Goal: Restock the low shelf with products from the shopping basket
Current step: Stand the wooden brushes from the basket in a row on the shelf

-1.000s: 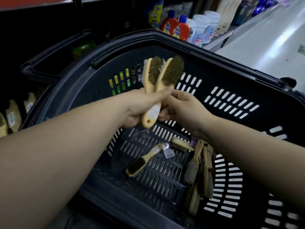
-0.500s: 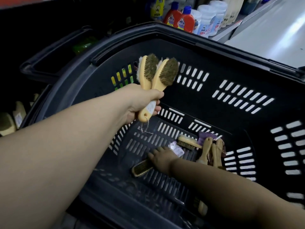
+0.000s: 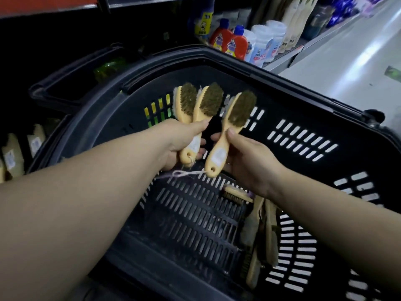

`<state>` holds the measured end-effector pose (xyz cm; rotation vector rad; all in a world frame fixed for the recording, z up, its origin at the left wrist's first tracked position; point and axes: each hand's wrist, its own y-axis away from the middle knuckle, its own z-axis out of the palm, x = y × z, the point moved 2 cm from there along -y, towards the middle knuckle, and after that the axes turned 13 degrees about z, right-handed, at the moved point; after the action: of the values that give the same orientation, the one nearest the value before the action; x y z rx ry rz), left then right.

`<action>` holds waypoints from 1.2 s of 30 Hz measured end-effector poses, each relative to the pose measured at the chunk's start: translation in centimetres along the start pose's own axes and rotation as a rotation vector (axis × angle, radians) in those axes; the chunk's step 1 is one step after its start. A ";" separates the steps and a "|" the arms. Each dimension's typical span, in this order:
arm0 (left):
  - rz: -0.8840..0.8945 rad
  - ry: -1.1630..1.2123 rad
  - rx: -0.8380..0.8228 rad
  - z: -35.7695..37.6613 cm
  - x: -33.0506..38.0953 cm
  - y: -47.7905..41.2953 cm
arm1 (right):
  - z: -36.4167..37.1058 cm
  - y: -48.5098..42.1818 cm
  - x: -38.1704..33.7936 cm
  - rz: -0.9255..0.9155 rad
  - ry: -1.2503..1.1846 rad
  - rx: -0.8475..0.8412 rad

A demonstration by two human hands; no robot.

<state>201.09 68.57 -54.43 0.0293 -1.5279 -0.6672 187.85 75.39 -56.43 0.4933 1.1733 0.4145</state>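
Black basket [image 3: 303, 98] stands under both hands. The left hand [image 3: 180, 144] grips two wooden brushes [image 3: 196, 105] by their handles. The right hand [image 3: 249, 161] holds a third brush [image 3: 230, 127] just beside them. More brushes [image 3: 260, 224], perhaps four or five, lie on the basket floor at the right.

Dim, glare on floor [image 3: 351, 61], wide-angle edge distortion

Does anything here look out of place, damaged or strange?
Only small things. A loose string trails sideways from the handle end of the brush in the right hand. The other brushes lie jumbled in the basket. No damage shows.
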 end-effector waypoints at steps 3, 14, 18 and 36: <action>-0.065 0.026 -0.098 0.3 -0.2 0.4 | 0.7 0.3 -0.5 -0.061 0.032 0.017; 0.040 -0.213 -0.064 -0.2 -0.2 1.1 | -4.8 -3.2 0.6 0.119 0.594 -0.049; 0.039 -0.202 -0.047 -0.4 -0.1 0.8 | -11.0 -6.6 5.8 0.376 1.547 0.357; 0.148 0.049 0.043 0.1 0.6 1.9 | -1.1 -1.7 -0.6 -0.086 -0.239 0.092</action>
<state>201.69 69.93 -53.10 -0.0348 -1.4812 -0.5122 186.70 73.85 -57.27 0.5539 0.9812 0.2212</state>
